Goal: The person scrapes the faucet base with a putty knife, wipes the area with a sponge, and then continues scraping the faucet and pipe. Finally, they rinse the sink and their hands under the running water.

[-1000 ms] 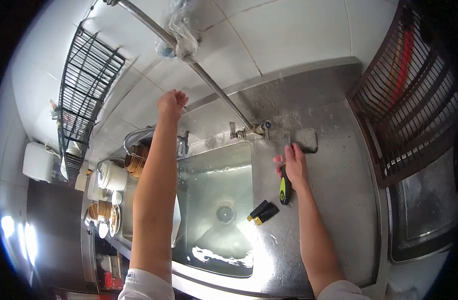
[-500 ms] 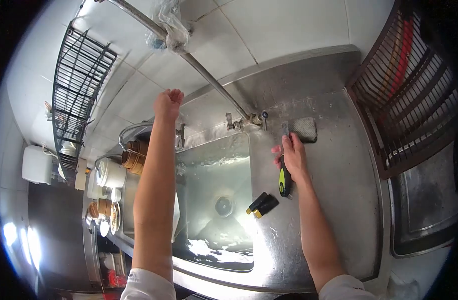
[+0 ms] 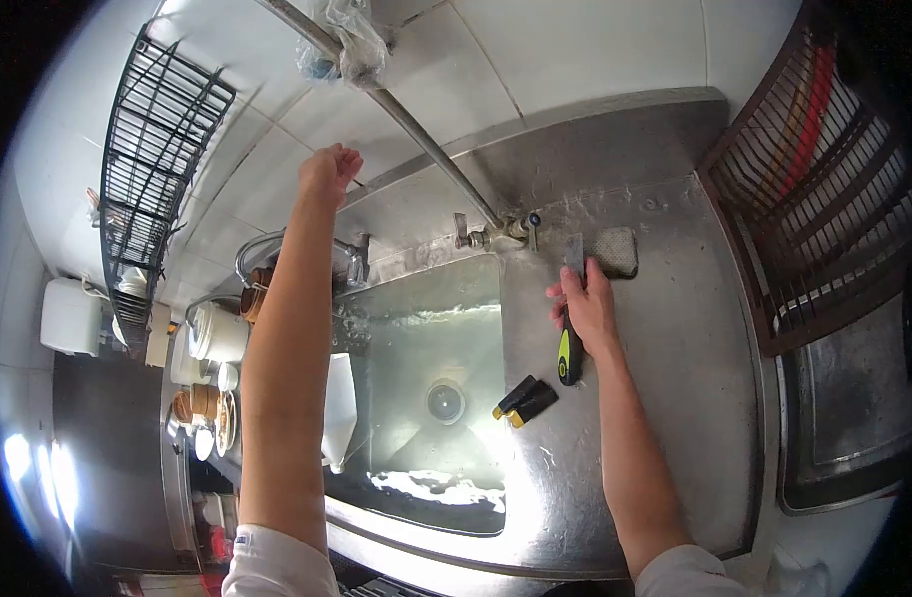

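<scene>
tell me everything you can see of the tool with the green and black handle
The tool has a rounded black handle with a bright green inlay, apparently plastic or rubber, and a flat, narrow, greyish blade that looks metal. The right hand grips it near the blade, which points away from the person beside the grey pad. Whether it touches the counter is unclear.

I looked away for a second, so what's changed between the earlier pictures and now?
The left hand has moved slightly up and to the left relative to the sink tap; its forearm now uncovers more of the white object. Nothing was visibly picked up or let go. The right hand still holds the green-and-black tool; the black-and-yellow pieces and gray pad stayed put.
</scene>
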Demonstrator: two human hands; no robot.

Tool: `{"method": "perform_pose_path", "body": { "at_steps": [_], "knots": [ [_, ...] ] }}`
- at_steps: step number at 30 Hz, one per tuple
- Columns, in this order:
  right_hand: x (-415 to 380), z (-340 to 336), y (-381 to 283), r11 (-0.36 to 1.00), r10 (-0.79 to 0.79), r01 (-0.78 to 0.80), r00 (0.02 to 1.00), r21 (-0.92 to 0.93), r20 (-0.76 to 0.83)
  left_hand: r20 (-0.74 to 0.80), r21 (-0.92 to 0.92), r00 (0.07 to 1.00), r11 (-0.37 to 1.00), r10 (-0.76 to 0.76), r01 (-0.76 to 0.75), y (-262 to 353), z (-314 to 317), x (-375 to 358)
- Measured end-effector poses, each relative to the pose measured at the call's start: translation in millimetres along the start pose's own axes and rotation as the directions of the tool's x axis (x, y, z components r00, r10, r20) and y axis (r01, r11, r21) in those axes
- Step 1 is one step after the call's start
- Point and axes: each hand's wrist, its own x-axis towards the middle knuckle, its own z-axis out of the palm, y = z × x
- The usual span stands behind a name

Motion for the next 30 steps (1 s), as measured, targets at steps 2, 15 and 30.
{"method": "perform_pose_path", "body": {
  "at_steps": [2,15,30],
  "knots": [
    [1.4,0.8,3.5,0.999,-0.032,0.031,0.999,-0.041,-0.017,-0.029,0.134,0.998,0.990,0.058,-0.053,-2.5,2.5,-8.7],
    [8.5,-26.3,5.9,0.530,-0.696,0.157,0.642,-0.833,-0.322,0.591,0.806,0.805,0.047,-0.038,-0.590,-145.0,-230.3,-362.8],
    [64.1,56.3,-29.9,0.658,-0.019,-0.047,0.997,-0.751,-0.079,-0.016,0.960,0.983,0.278,0.185,-0.037,-185.1,-349.0,-484.7]
  ]
}}
